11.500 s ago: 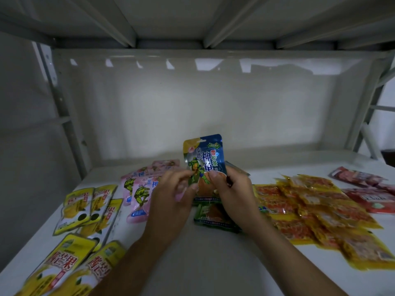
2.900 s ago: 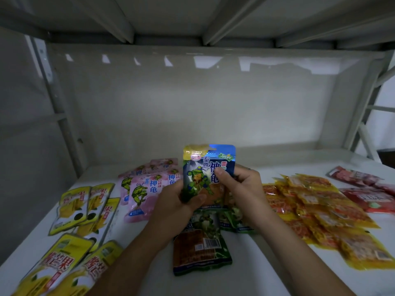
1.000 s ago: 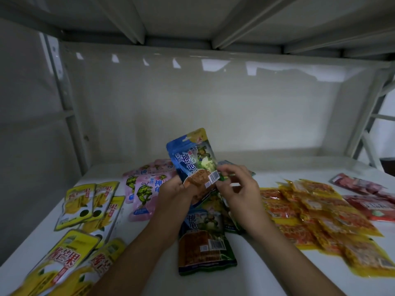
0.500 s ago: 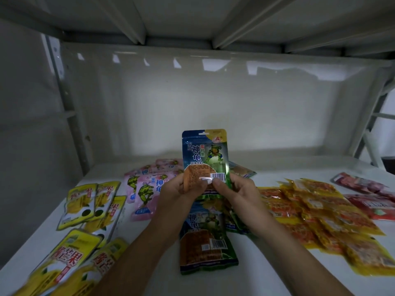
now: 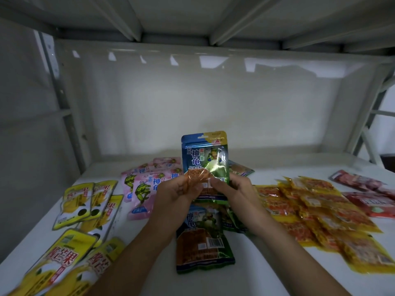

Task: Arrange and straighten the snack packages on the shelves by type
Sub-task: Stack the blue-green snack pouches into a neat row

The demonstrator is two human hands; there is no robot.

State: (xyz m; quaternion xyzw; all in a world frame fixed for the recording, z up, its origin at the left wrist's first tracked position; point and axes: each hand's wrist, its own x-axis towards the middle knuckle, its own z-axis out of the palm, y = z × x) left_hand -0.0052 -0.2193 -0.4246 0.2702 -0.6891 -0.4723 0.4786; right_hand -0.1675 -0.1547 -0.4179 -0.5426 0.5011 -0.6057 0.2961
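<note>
Since a second ago you have swung the blue-green pouch (image 5: 204,159) from a leftward tilt to upright, and it now stands squarely between your hands above the shelf (image 5: 267,174). Your left hand (image 5: 177,190) pinches its lower left corner, thumb on the printed face; your right hand (image 5: 233,188) pinches the lower right edge likewise, so both hands are closed on the one pack and neither is spread. The pouch is held clear of the shelf, directly over the matching pack (image 5: 203,238) that lies flat below your wrists. Its long axis runs vertically, hanger end up toward the shelf's back wall (image 5: 192,99), label facing you and reading right way up. In my judgement the step in hand is squaring this pack before laying it with its own kind. To do that well, lower it without letting the foil buckle (the face already shows creases and glare), keep the label up and its long axis parallel to the pack beneath, and align the bottom edges so the pile sits straight. Keep it off the pink pouches (image 5: 145,189) just to the left and the orange packs (image 5: 310,210) to the right; the yellow packs (image 5: 85,201) and red packs (image 5: 369,195) lie farther out and are not at risk.
</note>
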